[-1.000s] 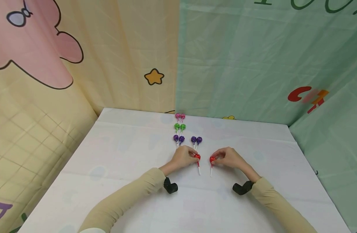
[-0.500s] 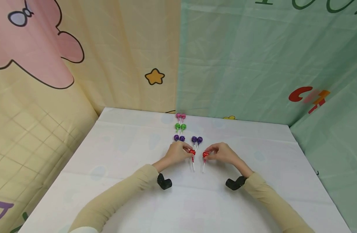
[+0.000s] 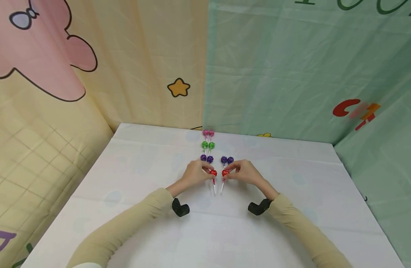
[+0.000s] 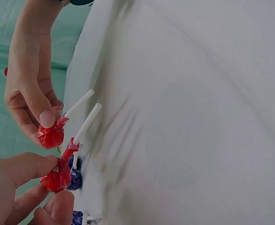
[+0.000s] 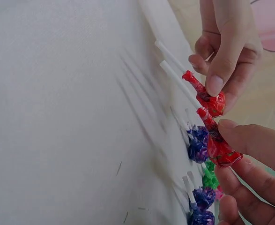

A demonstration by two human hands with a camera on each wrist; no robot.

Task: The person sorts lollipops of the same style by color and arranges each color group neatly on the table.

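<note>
My left hand (image 3: 194,173) pinches a red-wrapped lollipop (image 3: 213,172) by its head, thumb against fingers, its white stick pointing toward me. Opposite it, my right hand (image 3: 247,172) pinches a second red lollipop (image 3: 225,172) the same way. The two candies are side by side with a small gap in the head view. Sticks and fingers cast shadows on the white table in both wrist views. Just beyond the left hand lies a pair of purple lollipops (image 3: 210,159); another purple pair (image 3: 224,160) lies beyond the right hand, its sticks partly hidden.
Behind the left purple pair lie two green lollipops (image 3: 211,145), then two pink lollipops (image 3: 211,133) near the back edge of the white table (image 3: 151,160). Printed curtains (image 3: 259,74) hang behind and at the sides. A black wrist device (image 3: 180,208) sits below each hand.
Both hands have moved left and a little away from me, still holding the red lollipops. The gap between the two candies has narrowed. The lollipops on the table stay in place.
</note>
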